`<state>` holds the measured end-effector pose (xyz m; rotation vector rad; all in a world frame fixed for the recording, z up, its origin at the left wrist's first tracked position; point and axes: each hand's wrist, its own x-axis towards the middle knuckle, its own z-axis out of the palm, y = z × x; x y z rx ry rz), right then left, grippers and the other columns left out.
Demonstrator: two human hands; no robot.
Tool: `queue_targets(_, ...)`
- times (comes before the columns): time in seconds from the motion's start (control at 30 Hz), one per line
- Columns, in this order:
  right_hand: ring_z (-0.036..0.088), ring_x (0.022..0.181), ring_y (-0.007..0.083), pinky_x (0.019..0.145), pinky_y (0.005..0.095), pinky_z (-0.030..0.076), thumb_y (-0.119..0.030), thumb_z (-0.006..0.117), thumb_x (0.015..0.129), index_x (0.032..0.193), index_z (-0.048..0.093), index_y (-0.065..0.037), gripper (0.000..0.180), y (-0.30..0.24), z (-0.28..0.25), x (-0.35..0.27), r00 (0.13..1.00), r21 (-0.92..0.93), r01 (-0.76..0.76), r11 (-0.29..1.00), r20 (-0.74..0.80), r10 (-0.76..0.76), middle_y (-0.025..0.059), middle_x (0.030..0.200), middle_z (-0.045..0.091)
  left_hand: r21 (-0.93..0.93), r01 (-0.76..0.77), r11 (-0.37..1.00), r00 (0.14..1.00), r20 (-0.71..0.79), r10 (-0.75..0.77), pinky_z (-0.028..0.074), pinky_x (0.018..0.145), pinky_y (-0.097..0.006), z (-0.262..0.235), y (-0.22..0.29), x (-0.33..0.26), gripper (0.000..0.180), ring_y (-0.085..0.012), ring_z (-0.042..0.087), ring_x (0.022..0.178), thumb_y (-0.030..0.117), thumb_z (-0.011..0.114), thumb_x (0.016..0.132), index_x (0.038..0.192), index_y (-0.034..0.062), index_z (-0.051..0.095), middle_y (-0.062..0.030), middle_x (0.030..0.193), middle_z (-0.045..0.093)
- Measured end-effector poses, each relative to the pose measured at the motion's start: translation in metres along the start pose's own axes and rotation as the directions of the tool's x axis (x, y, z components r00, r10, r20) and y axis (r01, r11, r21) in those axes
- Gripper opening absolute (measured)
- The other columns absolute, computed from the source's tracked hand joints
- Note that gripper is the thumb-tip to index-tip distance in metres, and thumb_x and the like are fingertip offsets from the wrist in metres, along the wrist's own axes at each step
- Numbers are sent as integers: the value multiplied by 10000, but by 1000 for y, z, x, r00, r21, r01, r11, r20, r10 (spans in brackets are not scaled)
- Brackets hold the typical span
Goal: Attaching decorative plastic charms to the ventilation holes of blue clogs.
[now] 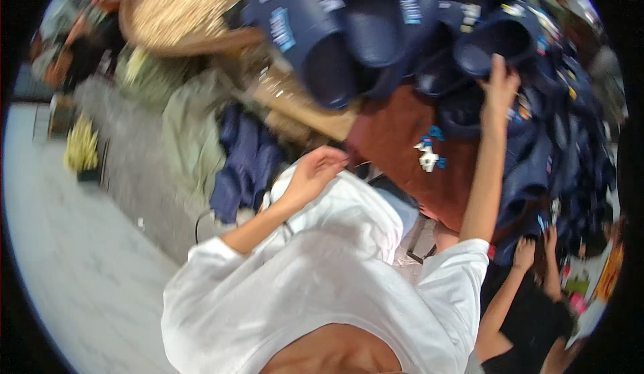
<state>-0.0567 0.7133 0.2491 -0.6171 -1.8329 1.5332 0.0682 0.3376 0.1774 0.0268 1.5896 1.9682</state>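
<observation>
My right hand (500,87) is stretched up into a dense hanging display of navy blue clogs (376,32). Its fingers close on the rim of one navy clog (493,38). My left hand (315,171) is lower and nearer my chest, with its fingers curled at the top of a white bundle or bag (359,206). The blur hides whether it grips the bundle. Both my arms come out of the short sleeves of a white T-shirt (295,293). Between my arms hangs a rust-brown clog (402,139) with small blue and white charms (429,152).
Another person in black at the lower right raises two hands (533,246) toward the clogs. A woven straw hat (181,8), green cloth (191,132) and blue cloth (245,163) hang or lie at the left. Grey pavement (74,240) runs along the left side.
</observation>
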Motion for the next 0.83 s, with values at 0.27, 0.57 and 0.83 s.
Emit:
queue_targets(0.27,581,1091,207,896,344,466,-242,732,850,1254,535,33,526,26,-9,4,984,-57,105,993,147,-96,120,1207,604,63,-25,998,997,-72,29,478,792,-235,-16,-24,-1,205,-82,577,860,32,567,883,1082,2,603,-49,963,639)
queue_targets(0.57,569,1111,243,999,326,409,-145,748,829,1229,519,104,524,52,-10,-27,983,-161,116,980,161,-90,175,1233,588,5,49,999,996,-74,-49,459,850,-214,-46,-44,-13,239,-74,579,911,3,554,863,1099,8,590,-38,1019,635)
queue_targets(0.83,559,1128,245,992,353,436,-131,740,833,1294,510,58,549,72,-22,-48,959,-116,121,986,270,-86,122,1298,553,-223,178,958,606,-742,-286,541,739,-282,-158,-131,-24,249,-161,628,853,53,554,889,1131,39,614,-89,1021,658)
